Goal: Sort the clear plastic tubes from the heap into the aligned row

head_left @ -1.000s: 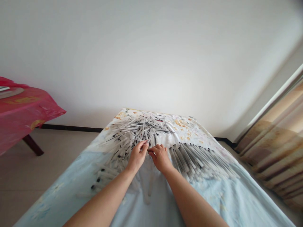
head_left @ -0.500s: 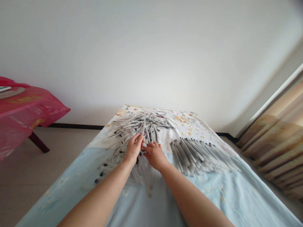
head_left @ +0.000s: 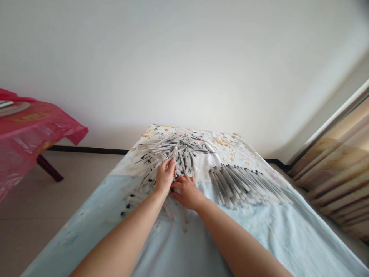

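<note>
My left hand (head_left: 165, 176) is closed with thumb and fingers round a whitish pen barrel (head_left: 175, 151), which points away over the heap. Close beside it, my right hand (head_left: 186, 190) rests low on the near part of the heap, fingers bent; whatever its fingertips hold is hidden. A loose heap of pen parts (head_left: 155, 148), translucent barrels and thin dark sticks, spreads ahead of and under both hands. To the right, pens with dark ends (head_left: 239, 184) lie side by side in a slanting row.
A cloth with blue and flowered areas (head_left: 98, 215) covers the table. At the left stands another table under a pink plastic cover (head_left: 43, 119). Behind is a white wall (head_left: 184, 69); a patterned curtain (head_left: 343, 169) hangs at the right.
Both hands stay close together over the heap. My right hand has shifted slightly nearer to me and lower; the left keeps its barrel. The view has tilted a little.
</note>
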A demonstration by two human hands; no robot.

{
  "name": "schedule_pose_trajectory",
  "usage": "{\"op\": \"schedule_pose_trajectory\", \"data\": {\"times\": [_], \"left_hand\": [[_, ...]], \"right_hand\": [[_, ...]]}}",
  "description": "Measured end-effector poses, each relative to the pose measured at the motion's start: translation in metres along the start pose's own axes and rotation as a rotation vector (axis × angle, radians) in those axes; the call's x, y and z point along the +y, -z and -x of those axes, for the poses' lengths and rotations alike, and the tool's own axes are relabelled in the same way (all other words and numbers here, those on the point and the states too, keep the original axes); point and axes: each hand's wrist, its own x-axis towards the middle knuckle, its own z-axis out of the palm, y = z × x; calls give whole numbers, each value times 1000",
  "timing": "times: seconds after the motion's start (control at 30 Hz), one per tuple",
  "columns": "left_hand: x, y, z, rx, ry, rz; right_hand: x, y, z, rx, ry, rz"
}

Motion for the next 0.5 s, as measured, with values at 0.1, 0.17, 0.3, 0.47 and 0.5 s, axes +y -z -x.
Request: {"op": "schedule_pose_trajectory", "data": {"times": [0.1,0.17,0.3,0.47,0.5], "left_hand": [[-1,-1,0,-9,0,-9],[-1,-2,1,-7,10,-19],[-1,-2,2,-7,1,-54],[-2,-5,6,-57,1,-102],[-2,-5,7,-65,2,-119]], "right_hand": [[11,5,2,9,-82,22],[17,9,5,22,-143,24],[20,17,15,123,-252,16],[10,14,24,121,-299,30],[9,12,24,110,-307,38]]}}
